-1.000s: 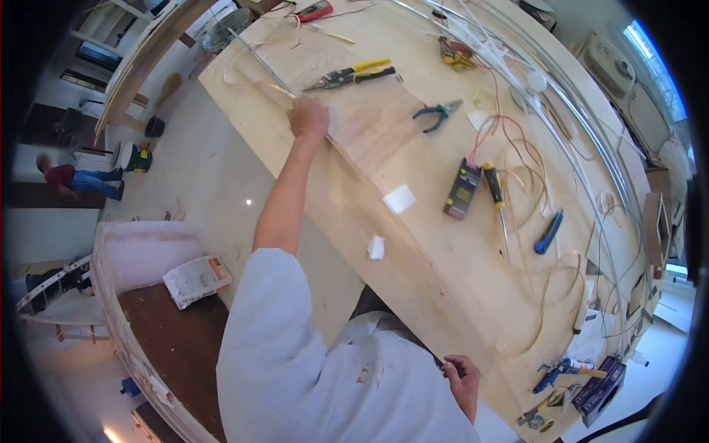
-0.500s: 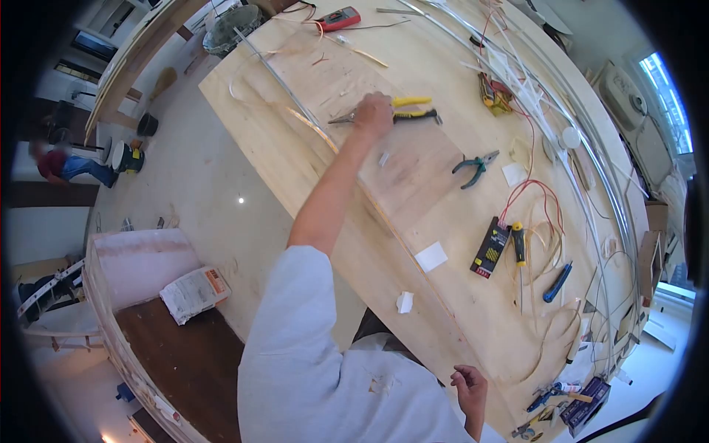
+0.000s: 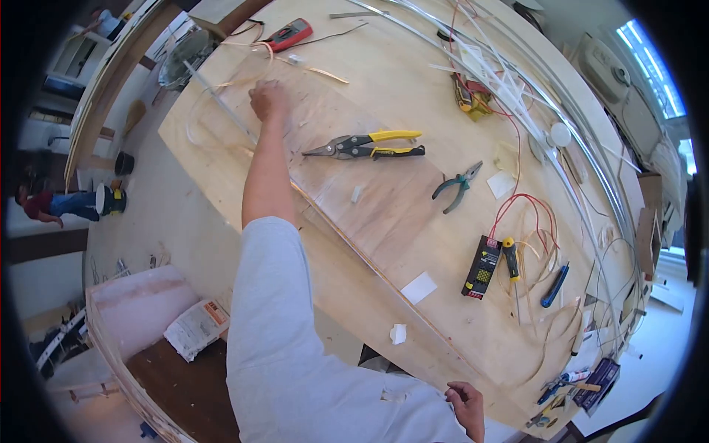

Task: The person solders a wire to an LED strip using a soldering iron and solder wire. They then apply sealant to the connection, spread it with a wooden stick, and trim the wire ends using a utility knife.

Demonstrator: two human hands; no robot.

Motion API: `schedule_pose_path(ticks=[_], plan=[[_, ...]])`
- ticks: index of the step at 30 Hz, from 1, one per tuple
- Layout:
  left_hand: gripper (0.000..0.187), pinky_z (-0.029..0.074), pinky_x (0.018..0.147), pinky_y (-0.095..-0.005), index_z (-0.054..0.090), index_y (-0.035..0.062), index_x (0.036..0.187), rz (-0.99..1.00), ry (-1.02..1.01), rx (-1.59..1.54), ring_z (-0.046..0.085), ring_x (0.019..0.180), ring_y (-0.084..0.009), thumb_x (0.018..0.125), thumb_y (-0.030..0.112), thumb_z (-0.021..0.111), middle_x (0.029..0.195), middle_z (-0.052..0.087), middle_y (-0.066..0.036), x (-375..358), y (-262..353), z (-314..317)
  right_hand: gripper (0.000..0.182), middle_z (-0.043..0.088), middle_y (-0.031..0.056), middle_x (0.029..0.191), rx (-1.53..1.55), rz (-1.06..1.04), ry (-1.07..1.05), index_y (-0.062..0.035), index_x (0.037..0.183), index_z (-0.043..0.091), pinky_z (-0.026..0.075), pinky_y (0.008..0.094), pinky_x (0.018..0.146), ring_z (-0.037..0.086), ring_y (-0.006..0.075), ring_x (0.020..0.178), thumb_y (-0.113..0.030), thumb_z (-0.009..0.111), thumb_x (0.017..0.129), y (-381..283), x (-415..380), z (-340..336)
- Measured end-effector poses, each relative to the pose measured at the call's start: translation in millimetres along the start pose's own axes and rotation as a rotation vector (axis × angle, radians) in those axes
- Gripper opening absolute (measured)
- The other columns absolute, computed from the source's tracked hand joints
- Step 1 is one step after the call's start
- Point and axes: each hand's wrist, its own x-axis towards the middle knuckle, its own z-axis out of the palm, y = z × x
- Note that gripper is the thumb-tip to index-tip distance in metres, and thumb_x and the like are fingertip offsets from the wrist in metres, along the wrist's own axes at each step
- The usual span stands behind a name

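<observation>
A long, narrow silver-coloured metal strip [image 3: 221, 104] is laid along the near side of the pale plywood tabletop [image 3: 347, 273], its far part passing beneath the left forearm. The left hand [image 3: 268, 100] is extended just beside this strip; its fingers are seen from behind, and whether anything is gripped or touched cannot be told. Just beyond that hand, a loop of thin, translucent amber strip [image 3: 325, 74] is seen near a red handheld meter [image 3: 289, 34]. To the right of the forearm, metal snips with yellow-and-black handles [image 3: 347, 148] are laid flat, followed by green-handled pliers [image 3: 466, 179]. Farther right, a black rectangular box with red wires [image 3: 481, 267] is placed beside a yellow-and-black screwdriver [image 3: 510, 257] and a blue cutter [image 3: 555, 286]. The right hand [image 3: 467, 407] is held at the tabletop's near edge, fingers curled; whether anything is held cannot be told.
</observation>
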Motion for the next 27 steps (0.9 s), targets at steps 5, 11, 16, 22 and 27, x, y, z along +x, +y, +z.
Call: schedule_pose_path(ticks=[5,11,16,22,27], plan=[[0.022,0.052,0.072,-0.0350,0.075,0.0101,0.103,0.017,0.005,-0.401,0.064,0.084,-0.0220,0.088,0.025,0.067,0.098,0.071,-0.008,-22.6,27.2,-19.9,0.015,0.070,0.0112,0.080,-0.097,-0.132,0.036,0.0022,0.100,0.070,0.053,0.0280,0.065,0.068,0.0163,0.068,-0.005,0.067,0.088,-36.0,20.8,-8.2],[0.024,0.054,0.068,-0.0258,0.068,-0.0038,0.108,-0.242,-0.939,-1.541,0.069,0.080,-0.0178,0.095,0.016,0.066,0.096,0.073,-0.015,-244.4,173.3,-155.0,0.011,0.068,0.0131,0.080,-0.144,-0.610,0.236,0.0003,0.098,0.069,0.052,0.0306,0.067,0.066,0.0227,0.070,-0.005,0.067,0.089,-148.6,90.0,-18.2],[0.024,0.056,0.075,-0.0298,0.069,-0.0071,0.106,-0.460,-1.172,-1.768,0.069,0.085,-0.0186,0.093,0.014,0.069,0.098,0.072,-0.016,-368.7,242.4,-189.6,0.022,0.069,0.0085,0.095,0.478,-0.484,0.191,0.0030,0.113,0.063,0.053,0.0257,0.074,0.065,0.0117,0.082,-0.005,0.065,0.093,-175.1,118.3,-23.7],[0.024,0.053,0.089,-0.0312,0.067,-0.0043,0.110,-0.486,-1.586,-1.717,0.065,0.102,-0.0198,0.097,0.014,0.062,0.112,0.069,-0.017,-455.6,275.4,-234.9,0.018,0.068,0.0049,0.088,0.612,-0.513,0.316,0.0033,0.107,0.064,0.052,0.0228,0.069,0.062,0.0083,0.075,-0.004,0.067,0.091,-101.2,82.0,-42.7],[0.028,0.056,0.074,-0.0302,0.066,-0.0079,0.115,-0.344,-1.767,-1.722,0.066,0.092,-0.0171,0.096,0.012,0.063,0.114,0.068,-0.017,-526.5,298.2,-272.6,0.014,0.067,0.0041,0.082,0.788,-0.490,0.392,0.0038,0.101,0.067,0.051,0.0232,0.065,0.060,0.0081,0.070,-0.006,0.067,0.091,-34.2,25.5,-70.5]])
